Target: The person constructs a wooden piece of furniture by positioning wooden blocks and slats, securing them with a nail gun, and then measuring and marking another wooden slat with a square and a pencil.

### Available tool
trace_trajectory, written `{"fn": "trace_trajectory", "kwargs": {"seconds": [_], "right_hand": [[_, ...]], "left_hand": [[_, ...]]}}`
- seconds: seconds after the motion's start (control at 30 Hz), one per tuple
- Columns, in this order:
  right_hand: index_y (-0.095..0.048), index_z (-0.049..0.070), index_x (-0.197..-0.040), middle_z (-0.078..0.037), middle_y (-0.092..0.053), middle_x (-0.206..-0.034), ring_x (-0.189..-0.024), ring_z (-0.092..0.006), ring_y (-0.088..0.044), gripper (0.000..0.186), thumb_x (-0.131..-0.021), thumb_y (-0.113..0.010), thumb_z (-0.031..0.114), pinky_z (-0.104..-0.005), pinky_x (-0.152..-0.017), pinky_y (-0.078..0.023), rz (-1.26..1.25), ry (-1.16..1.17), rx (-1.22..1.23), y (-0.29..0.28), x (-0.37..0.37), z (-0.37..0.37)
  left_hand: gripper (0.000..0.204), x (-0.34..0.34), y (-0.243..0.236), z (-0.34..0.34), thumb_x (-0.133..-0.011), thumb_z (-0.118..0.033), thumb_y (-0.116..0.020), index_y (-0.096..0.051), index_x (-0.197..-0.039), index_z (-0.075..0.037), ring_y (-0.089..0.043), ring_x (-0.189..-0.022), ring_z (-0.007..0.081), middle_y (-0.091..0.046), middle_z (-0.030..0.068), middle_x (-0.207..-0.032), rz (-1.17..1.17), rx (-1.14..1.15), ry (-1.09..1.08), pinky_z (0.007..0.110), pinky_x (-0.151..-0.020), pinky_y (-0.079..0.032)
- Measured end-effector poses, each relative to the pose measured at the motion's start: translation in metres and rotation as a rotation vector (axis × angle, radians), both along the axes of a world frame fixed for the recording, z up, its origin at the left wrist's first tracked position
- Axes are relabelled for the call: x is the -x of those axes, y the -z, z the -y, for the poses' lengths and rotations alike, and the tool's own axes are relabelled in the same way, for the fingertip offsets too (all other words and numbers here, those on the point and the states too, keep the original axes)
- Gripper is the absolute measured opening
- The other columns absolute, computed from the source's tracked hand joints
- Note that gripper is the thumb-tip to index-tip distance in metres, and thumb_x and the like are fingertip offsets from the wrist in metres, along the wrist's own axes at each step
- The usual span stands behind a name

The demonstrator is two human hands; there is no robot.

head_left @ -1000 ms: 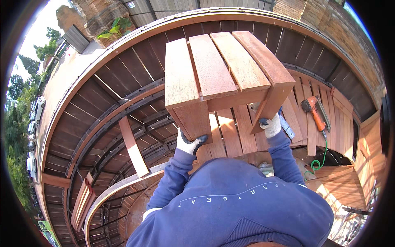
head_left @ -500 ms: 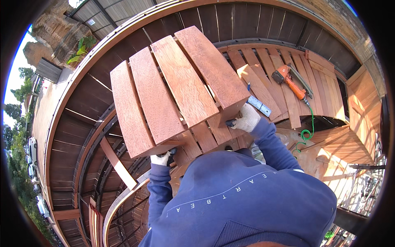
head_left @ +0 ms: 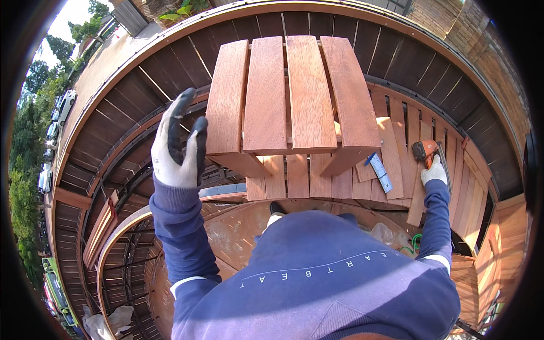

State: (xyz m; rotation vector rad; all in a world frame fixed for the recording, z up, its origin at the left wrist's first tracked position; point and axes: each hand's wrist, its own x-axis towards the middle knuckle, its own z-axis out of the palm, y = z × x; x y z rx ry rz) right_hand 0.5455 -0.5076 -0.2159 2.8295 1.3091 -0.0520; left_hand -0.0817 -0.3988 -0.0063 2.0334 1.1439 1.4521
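Presently, we find the left hand (head_left: 177,156) raised, spread-fingered, just left of the slatted wooden stool (head_left: 265,96), which stands mid-scene on the bench (head_left: 276,180). We record the right hand (head_left: 434,173) wrapped around the orange power tool (head_left: 423,152), right of the metal strip (head_left: 381,172).

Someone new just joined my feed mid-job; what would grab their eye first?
Most likely the slatted wooden piece, large and reddish at upper centre. Next comes the gloved left hand, raised and open beside its left edge. Over on the right, the gloved right hand grips an orange power tool above the planks.
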Motion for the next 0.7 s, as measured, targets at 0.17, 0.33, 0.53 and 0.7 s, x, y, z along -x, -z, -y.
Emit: {"fn": "trace_trajectory", "kwargs": {"seconds": [0.17, 0.33, 0.53, 0.7], "right_hand": [[-0.031, 0.002, -0.143, -0.03, -0.059, -0.117, -0.102, -0.0449, -0.06, 0.077, -0.072, -0.06, 0.01, -0.0459, -0.09, -0.049, -0.077, 0.016, -0.16, -0.019, 0.021, -0.005], [-0.043, 0.008, -0.135, -0.028, -0.062, -0.11, -0.101, -0.0449, -0.061, 0.066, -0.072, -0.06, 0.012, -0.0462, -0.088, -0.049, -0.057, 0.003, -0.154, -0.006, -0.006, -0.006], [-0.063, 0.008, -0.102, -0.02, -0.068, -0.092, -0.082, -0.0374, -0.067, 0.031, -0.074, -0.059, 0.017, -0.0432, -0.075, -0.053, 0.064, -0.084, -0.372, -0.045, -0.03, -0.003], [-0.054, 0.002, -0.103, -0.006, -0.055, -0.068, -0.047, -0.0158, -0.055, 0.027, -0.076, -0.056, 0.001, -0.0289, -0.043, -0.046, -0.804, -0.054, -0.562, -0.144, 0.011, 0.013]], "left_hand": [[0.056, -0.072, -0.033, -0.002, -0.09, -0.032, -0.063, -0.049, -0.136, -0.005, -0.042, -0.133, 0.0358, -0.05, 0.0189, -0.138, -0.793, -0.219, 0.106, 0.043, -0.11, -0.034], [0.071, -0.098, 0.005, 0.011, -0.089, -0.035, -0.062, -0.033, -0.147, -0.006, -0.034, -0.139, 0.0304, -0.037, 0.0157, -0.149, -0.984, -0.277, 0.133, 0.049, -0.118, -0.021], [0.065, -0.09, 0.006, 0.006, -0.087, -0.026, -0.065, -0.041, -0.143, -0.006, -0.037, -0.138, 0.0311, -0.043, 0.016, -0.145, -0.856, -0.25, 0.238, 0.044, -0.117, -0.025], [0.052, -0.059, -0.034, -0.022, -0.092, -0.032, -0.061, -0.051, -0.136, -0.006, -0.049, -0.126, 0.0344, -0.055, 0.0191, -0.134, -0.591, 0.101, 0.27, 0.038, -0.108, -0.038]]}}
